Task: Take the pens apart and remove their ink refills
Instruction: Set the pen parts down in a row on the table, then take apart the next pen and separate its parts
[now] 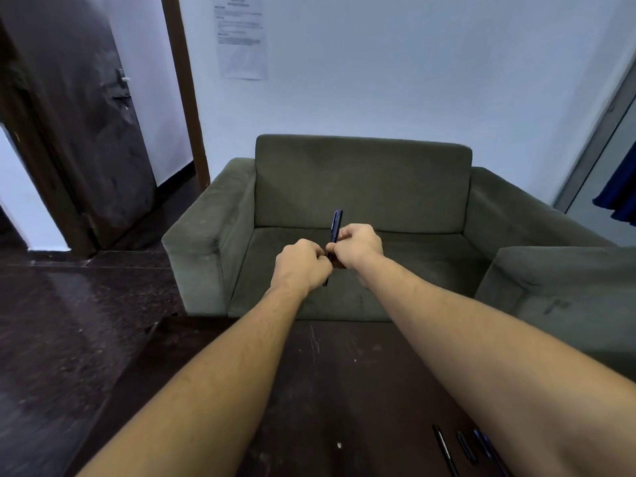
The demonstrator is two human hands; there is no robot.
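Left hand [303, 266] and right hand [358, 244], both curled tight, grip a slim dark-blue plastic pen [336, 228] pointing toward twelve o'clock; a hard tug could fling parts.

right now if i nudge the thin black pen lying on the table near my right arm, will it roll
Probably yes: the black pen looks slim and round, lying flat on the hard table, so a sideways nudge likely rolls it. It seems light and stiff, so it should slide easily.
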